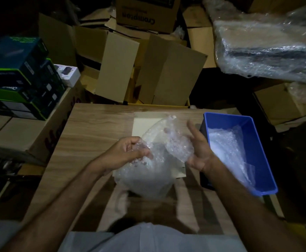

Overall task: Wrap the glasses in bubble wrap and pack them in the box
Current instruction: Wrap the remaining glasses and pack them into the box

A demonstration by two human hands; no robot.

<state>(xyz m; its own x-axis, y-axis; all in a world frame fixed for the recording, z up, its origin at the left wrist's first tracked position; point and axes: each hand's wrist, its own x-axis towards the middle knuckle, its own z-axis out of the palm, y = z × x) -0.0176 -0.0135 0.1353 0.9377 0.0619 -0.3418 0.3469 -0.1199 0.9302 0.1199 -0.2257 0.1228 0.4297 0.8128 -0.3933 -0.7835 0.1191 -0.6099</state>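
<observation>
My left hand (128, 153) pinches the wrap (148, 171); my right hand (196, 148), fingers spread, cradles the bundle (177, 144). Probably light, slippery, fragile: I'd cup it underneath.

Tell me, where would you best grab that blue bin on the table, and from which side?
Probably by the near rim of the blue bin, coming from above. It stands open-topped at the table's right edge, with bubble wrap piled inside, so the rim is its clearest bare edge. The right hand is nearest, but both hands are busy with the wrap bundle, the left hand gripping it.
</observation>
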